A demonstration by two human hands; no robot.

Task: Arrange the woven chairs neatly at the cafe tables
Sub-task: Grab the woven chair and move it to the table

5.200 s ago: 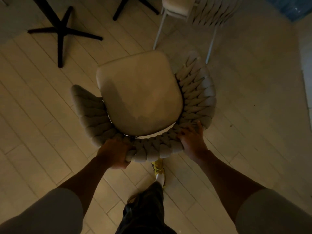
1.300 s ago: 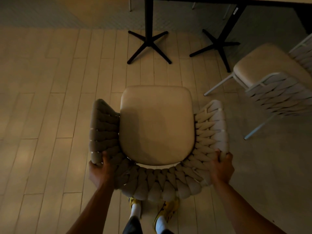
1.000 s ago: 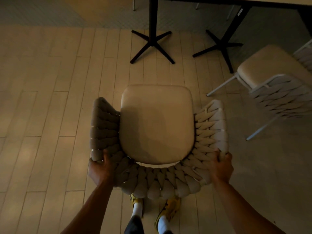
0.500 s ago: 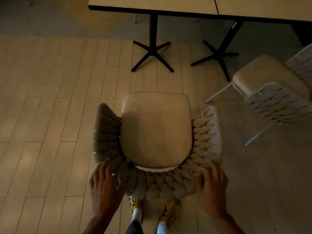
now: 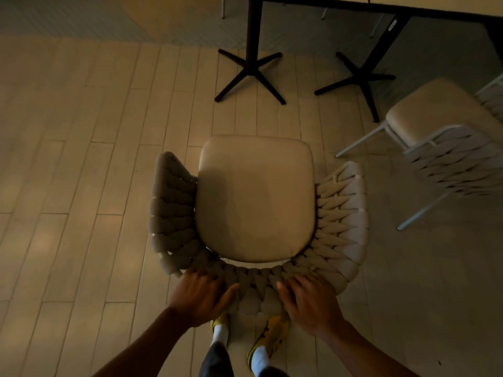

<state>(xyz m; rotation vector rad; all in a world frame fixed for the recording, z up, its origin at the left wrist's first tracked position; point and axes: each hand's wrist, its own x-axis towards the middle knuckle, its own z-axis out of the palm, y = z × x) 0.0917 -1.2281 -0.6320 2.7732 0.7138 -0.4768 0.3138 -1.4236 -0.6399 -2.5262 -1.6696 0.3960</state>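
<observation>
Atop the woven chair (image 5: 255,200), left hand (image 5: 200,296) and right hand (image 5: 311,304) rest flat, seemingly unclasped.

The left hand (image 5: 200,295) and right hand (image 5: 310,304) rest on the curved back of the woven chair (image 5: 255,197).

Pale plank floor (image 5: 81,186), boards running twd the table (image 5: 435,10) edge at top. Black cross base (image 5: 251,74) w/ post stands under it; 2nd cross base (image 5: 362,80) just right of the 1st. Beyond the 1st base, floor turns to a finer-textured grey strip (image 5: 81,20). Light dim and warm, w/ brighter patches on planks left of that base.
</observation>
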